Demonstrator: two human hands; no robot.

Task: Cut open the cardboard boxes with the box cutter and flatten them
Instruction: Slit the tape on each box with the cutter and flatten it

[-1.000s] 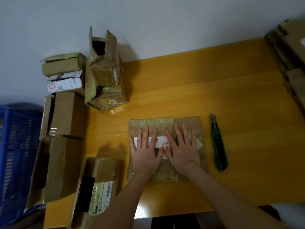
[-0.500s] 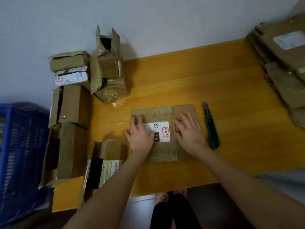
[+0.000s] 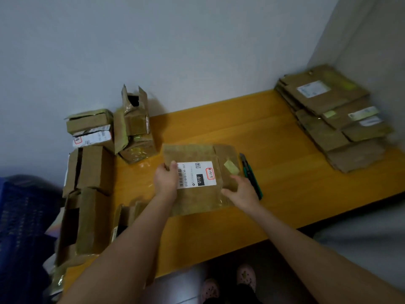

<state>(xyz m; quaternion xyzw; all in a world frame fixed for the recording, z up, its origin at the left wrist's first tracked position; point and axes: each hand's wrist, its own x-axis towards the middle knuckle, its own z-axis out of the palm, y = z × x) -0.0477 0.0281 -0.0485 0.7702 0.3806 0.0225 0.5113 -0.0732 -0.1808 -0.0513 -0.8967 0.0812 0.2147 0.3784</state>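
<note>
A flattened cardboard box (image 3: 192,154) with a white shipping label lies in the middle of the yellow wooden table (image 3: 274,172). My left hand (image 3: 165,179) grips its left edge, thumb on top by the label. My right hand (image 3: 240,189) holds the box's right side near its lower corner, fingers curled at the edge. The green box cutter (image 3: 251,174) lies on the table just right of the box, partly behind my right hand.
Several unflattened cardboard boxes (image 3: 94,167) crowd the table's left end, one standing open by the wall (image 3: 134,119). A pile of flattened boxes (image 3: 333,119) sits at the far right corner. A blue crate (image 3: 19,227) stands left of the table.
My hands went from pressing flat on the box to taking hold of its left and right edges. The view has swung right, showing the flattened pile.
</note>
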